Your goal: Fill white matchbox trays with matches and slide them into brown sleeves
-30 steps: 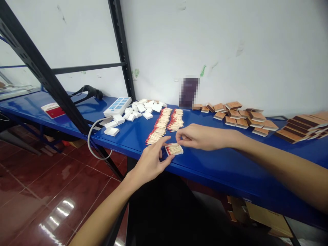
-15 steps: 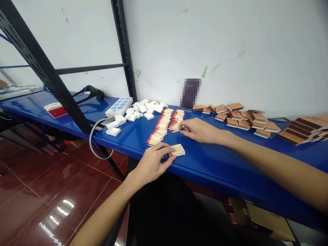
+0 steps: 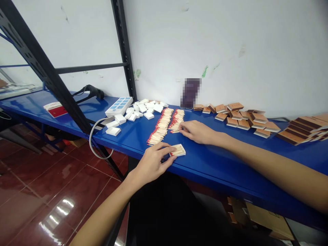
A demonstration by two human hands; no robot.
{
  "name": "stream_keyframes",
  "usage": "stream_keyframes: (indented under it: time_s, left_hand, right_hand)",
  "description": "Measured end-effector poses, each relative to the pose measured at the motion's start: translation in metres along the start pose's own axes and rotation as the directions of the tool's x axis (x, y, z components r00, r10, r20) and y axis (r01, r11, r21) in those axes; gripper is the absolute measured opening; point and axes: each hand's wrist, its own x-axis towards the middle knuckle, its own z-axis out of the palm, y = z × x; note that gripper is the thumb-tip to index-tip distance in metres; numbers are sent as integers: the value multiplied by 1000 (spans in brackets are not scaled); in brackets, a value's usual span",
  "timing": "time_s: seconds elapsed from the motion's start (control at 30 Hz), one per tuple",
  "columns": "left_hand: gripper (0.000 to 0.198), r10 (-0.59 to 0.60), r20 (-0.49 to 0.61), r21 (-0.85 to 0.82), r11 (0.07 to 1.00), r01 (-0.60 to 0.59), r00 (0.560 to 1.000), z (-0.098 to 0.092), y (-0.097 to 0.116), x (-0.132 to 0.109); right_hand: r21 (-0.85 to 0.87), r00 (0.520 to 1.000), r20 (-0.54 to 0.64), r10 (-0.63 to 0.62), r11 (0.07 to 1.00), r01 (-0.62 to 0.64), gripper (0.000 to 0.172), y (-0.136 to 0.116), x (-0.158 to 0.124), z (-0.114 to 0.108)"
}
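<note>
A small white matchbox tray (image 3: 178,150) partly filled with red-tipped matches lies near the front edge of the blue shelf (image 3: 210,160). My left hand (image 3: 151,162) holds the tray's left end between thumb and fingers. My right hand (image 3: 196,131) rests farther back, its fingertips pinched at the near end of the right row of matches (image 3: 176,120). A second, longer row of matches (image 3: 160,126) lies just left of it.
Empty white trays (image 3: 139,111) and a white power strip (image 3: 119,106) with a grey cable sit to the left. Brown matchbox sleeves (image 3: 243,118) spread along the wall at right. A black shelf post (image 3: 123,48) and diagonal brace (image 3: 48,75) stand left.
My right hand has left the tray and reached back to the right row of matches, where it now pinches. My left hand keeps holding the tray, which barely shifted.
</note>
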Motion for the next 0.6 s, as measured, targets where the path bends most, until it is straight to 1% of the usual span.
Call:
stream_keyframes:
  time_s: [0.17, 0.43, 0.6]
  left_hand:
    - [24, 2, -11, -2, 1000, -2, 1000, 1, 0, 1]
    - [24, 6, -18, 1, 1000, -6, 1000, 1, 0, 0]
    - [25, -5, -10, 4, 1000, 5, 1000, 1, 0, 0]
  right_hand:
    - [-15, 999, 19, -32, 999, 33, 16, -1, -1, -2]
    - [-36, 999, 35, -28, 999, 30, 17, -1, -1, -2]
    - [-109, 997, 69, -33, 993, 41, 18, -6, -3, -8]
